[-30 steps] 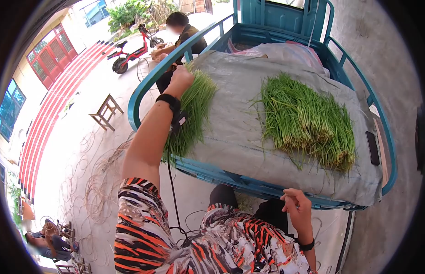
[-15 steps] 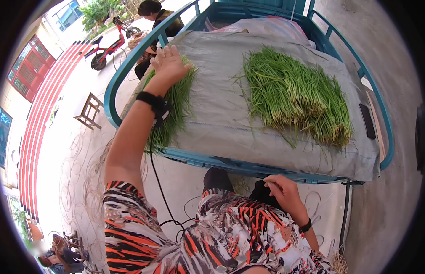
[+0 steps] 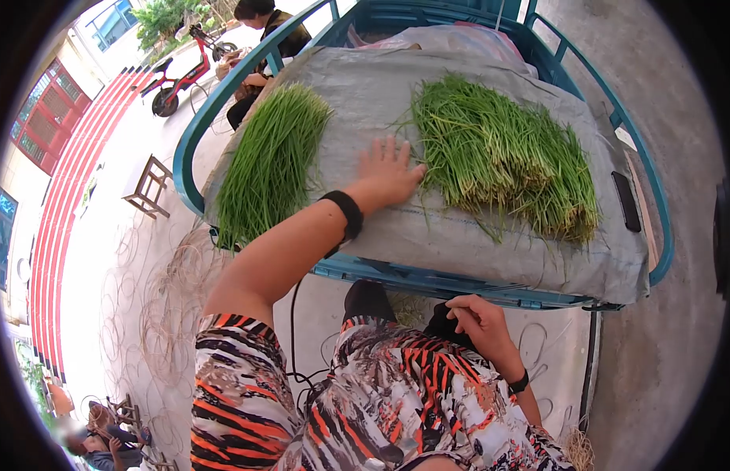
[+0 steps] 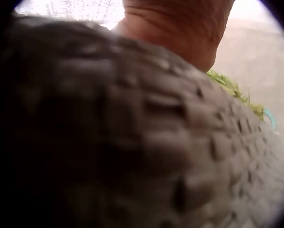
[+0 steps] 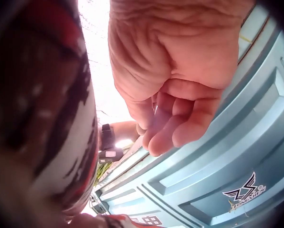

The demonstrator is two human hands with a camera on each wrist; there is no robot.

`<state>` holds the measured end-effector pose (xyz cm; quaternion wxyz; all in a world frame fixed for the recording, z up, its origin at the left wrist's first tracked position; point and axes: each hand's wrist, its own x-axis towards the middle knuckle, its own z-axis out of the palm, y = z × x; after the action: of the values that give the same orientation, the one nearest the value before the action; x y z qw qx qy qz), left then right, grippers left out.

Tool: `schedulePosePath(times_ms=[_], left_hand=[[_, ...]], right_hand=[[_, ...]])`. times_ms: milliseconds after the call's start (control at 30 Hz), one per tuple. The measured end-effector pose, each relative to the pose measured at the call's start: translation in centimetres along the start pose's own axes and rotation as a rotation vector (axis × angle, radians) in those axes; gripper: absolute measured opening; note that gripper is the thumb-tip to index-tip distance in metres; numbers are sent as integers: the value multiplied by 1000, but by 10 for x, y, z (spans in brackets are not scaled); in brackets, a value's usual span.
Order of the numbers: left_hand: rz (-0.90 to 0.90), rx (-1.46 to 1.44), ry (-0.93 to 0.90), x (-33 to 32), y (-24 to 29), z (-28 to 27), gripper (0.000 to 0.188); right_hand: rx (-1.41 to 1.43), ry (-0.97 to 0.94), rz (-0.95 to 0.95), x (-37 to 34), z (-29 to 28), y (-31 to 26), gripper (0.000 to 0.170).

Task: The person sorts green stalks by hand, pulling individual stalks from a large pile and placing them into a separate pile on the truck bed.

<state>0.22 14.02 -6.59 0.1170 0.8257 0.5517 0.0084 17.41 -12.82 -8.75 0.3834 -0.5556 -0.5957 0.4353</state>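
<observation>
In the head view my left hand (image 3: 386, 173) lies palm down, fingers spread, over the grey sheet (image 3: 365, 235), its thumb beside the larger pile of green stalks (image 3: 498, 149). A smaller green bundle (image 3: 275, 161) lies on the sheet at the left. The left wrist view has the heel of that hand (image 4: 175, 28) against the woven sheet (image 4: 180, 137). Near my lap, my right hand (image 3: 480, 320) hangs loosely curled and holds nothing; in the right wrist view the same hand (image 5: 175, 80) is beside the blue cart side (image 5: 218, 171).
A blue rail (image 3: 194, 133) runs round the cart bed. A black phone (image 3: 625, 202) lies at the sheet's right edge. Beyond the left rail are a seated person (image 3: 282, 35), a red scooter (image 3: 183, 78) and a wooden stool (image 3: 149, 186). Loose strands (image 3: 173, 298) lie on the ground.
My left hand has let go of the left bundle, lifted off it and moved right across the sheet to the larger pile. My right hand has shifted slightly left in view, still by my lap.
</observation>
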Motion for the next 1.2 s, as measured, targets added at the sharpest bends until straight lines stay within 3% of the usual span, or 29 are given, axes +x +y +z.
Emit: schedulePosePath(times_ms=[67,167,367,467,567,667,767,800,867,933,1067,1167,1200], left_hand=[[65,-23,18,3,14,9,63],[158,99,-128,19,43,14,61],[236,-58,52,13,64,16,58],[323,286,-157,6,57,-10,58],[65,184,-166,-15,54,-34,56],[191,55,-139,-54,14,-42,64],[14,17,185,-69,-16,-9,69],[-15,11,188,-65,-23,-4,72],[-68,3,201,-53,-36,1,77],[28,15,196,-42,-45,14,74],[269,36,366,-35,-23,24,65],[362,233,73,-47,-9,7,55],[387,129,146,-47,-12,11,54]], right_hand=[[33,-11,12,-1,1,0,15],[18,-21,-4,2,3,-2,16],[-24,-3,-38,2,-3,-3,16],[-179,18,-127,7,-14,-18,16],[-211,22,-157,17,-31,-55,16],[-233,152,-480,47,-39,-85,23],[120,106,-412,94,-22,-125,39],[185,63,-443,120,-13,-126,44],[72,-28,-552,185,14,-112,55],[33,-35,-371,226,51,-114,70],[-296,-175,-379,311,89,-58,82],[-602,-214,-292,324,83,-56,83],[-721,-212,-250,322,82,-54,83]])
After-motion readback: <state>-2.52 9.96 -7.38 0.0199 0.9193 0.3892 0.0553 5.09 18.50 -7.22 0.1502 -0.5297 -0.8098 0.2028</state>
